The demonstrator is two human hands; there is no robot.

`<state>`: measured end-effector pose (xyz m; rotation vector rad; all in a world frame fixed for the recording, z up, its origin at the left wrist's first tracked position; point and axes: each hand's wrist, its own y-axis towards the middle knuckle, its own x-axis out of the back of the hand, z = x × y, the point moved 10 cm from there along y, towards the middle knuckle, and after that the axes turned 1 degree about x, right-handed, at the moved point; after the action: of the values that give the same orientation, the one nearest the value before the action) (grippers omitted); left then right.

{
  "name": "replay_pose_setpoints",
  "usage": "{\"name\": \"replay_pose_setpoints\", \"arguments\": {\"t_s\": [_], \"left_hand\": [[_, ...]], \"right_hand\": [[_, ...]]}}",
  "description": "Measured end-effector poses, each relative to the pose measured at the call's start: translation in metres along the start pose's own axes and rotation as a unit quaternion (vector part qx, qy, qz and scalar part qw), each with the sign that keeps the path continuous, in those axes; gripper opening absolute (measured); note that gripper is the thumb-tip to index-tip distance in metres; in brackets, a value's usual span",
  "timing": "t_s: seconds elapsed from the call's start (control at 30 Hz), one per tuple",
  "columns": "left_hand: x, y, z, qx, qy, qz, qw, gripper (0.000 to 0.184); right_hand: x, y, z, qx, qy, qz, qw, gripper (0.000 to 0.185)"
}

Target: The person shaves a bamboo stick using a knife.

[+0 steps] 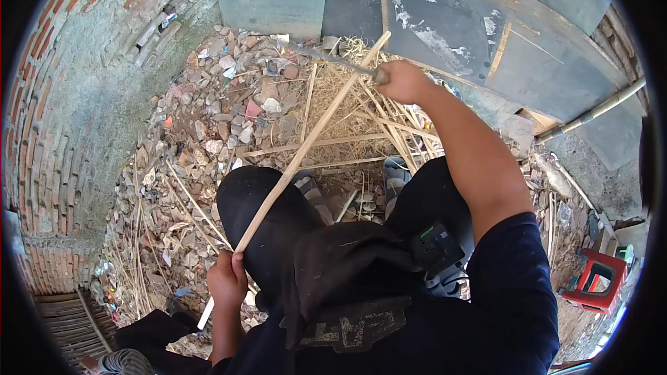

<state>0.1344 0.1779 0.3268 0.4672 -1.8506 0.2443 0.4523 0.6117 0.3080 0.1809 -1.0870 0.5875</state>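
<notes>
My left hand (pixel 228 280) is closed around the lower part of a long, pale bamboo strip (pixel 295 164). The strip runs diagonally over my right-angled left knee and up toward the dark wall panels, its far end tilted right. In my right hand (pixel 405 84) is the handle of a knife (pixel 361 69), fingers wrapped round it. Its long grey blade points left and crosses the strip near the far end; whether the two touch I cannot tell. Thin shavings (pixel 347 94) and more bamboo strips (pixel 392 125) lie on the ground beyond my feet.
Broken stones and brick rubble (pixel 243 107) cover the ground. A brick wall (pixel 76 132) rises on the left, dark panels (pixel 445 21) stand ahead. A red plastic stool (pixel 599 281) is at right. At lower left, another person's dark-clothed leg (pixel 153 337) shows.
</notes>
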Motion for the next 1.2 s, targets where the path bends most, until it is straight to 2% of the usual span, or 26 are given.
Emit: {"name": "replay_pose_setpoints", "arguments": {"t_s": [0.1, 0.13, 0.23, 0.27, 0.37, 0.4, 0.5, 0.53, 0.63, 0.67, 0.77, 0.87, 0.97, 1.0, 1.1, 1.13, 1.2], "left_hand": [[-0.001, 0.001, -0.005, -0.003, -0.011, 0.007, 1.000, 0.034], [-0.002, 0.002, -0.005, -0.004, -0.018, 0.006, 1.000, 0.034], [-0.014, -0.001, 0.006, 0.006, -0.049, 0.001, 0.999, 0.035], [-0.014, -0.002, 0.007, 0.008, -0.063, -0.011, 0.998, 0.035], [-0.014, -0.004, 0.007, 0.017, -0.095, -0.024, 0.995, 0.036], [-0.013, -0.003, 0.006, 0.024, -0.101, -0.016, 0.994, 0.037], [-0.014, -0.004, 0.001, 0.033, -0.092, 0.000, 0.995, 0.037], [-0.014, -0.004, 0.000, 0.033, -0.084, 0.004, 0.996, 0.037], [-0.015, -0.005, 0.002, 0.021, -0.071, -0.011, 0.997, 0.035], [-0.016, -0.004, 0.003, 0.023, -0.059, -0.019, 0.998, 0.035], [-0.014, -0.007, 0.005, 0.020, -0.029, -0.036, 0.999, 0.034], [-0.004, -0.004, 0.003, 0.007, -0.017, -0.033, 0.999, 0.032], [-0.009, -0.002, 0.006, 0.025, -0.013, 0.013, 1.000, 0.032], [-0.009, -0.002, 0.005, 0.019, -0.019, 0.007, 1.000, 0.033], [-0.013, 0.002, 0.001, 0.004, -0.035, -0.012, 0.999, 0.033], [-0.013, 0.004, 0.000, 0.005, -0.036, -0.016, 0.999, 0.033], [-0.014, -0.001, 0.006, 0.001, -0.035, -0.024, 0.999, 0.033]], "right_hand": [[-0.018, -0.019, 0.055, 0.098, -0.048, 0.056, 0.992, 0.018], [-0.008, -0.029, 0.073, 0.152, -0.069, -0.006, 0.986, 0.013], [-0.010, -0.012, 0.040, 0.107, -0.035, 0.032, 0.993, 0.014], [0.000, -0.013, 0.022, 0.035, 0.051, 0.017, 0.998, 0.015], [0.008, 0.003, -0.031, -0.040, 0.137, -0.072, 0.987, 0.018], [0.009, 0.001, -0.025, -0.034, 0.132, -0.068, 0.988, 0.021], [0.004, -0.013, 0.021, 0.035, 0.105, -0.036, 0.993, 0.023], [-0.002, -0.020, 0.044, 0.060, 0.053, 0.015, 0.997, 0.023], [-0.009, -0.041, 0.105, 0.192, -0.133, 0.023, 0.972, 0.016], [-0.018, -0.032, 0.097, 0.163, -0.092, 0.073, 0.980, 0.019], [-0.018, 0.007, 0.023, 0.009, 0.054, 0.033, 0.998, 0.017], [0.002, 0.008, 0.004, -0.001, -0.019, -0.035, 0.999, 0.018], [-0.007, -0.003, 0.023, -0.004, 0.057, 0.015, 0.998, 0.018], [-0.009, -0.009, 0.036, 0.043, 0.063, -0.013, 0.997, 0.018], [-0.006, -0.029, 0.077, 0.125, -0.113, 0.032, 0.985, 0.018], [-0.013, -0.018, 0.060, 0.110, -0.091, 0.065, 0.988, 0.020], [-0.007, -0.009, 0.017, 0.001, 0.008, 0.007, 1.000, 0.023]]}}
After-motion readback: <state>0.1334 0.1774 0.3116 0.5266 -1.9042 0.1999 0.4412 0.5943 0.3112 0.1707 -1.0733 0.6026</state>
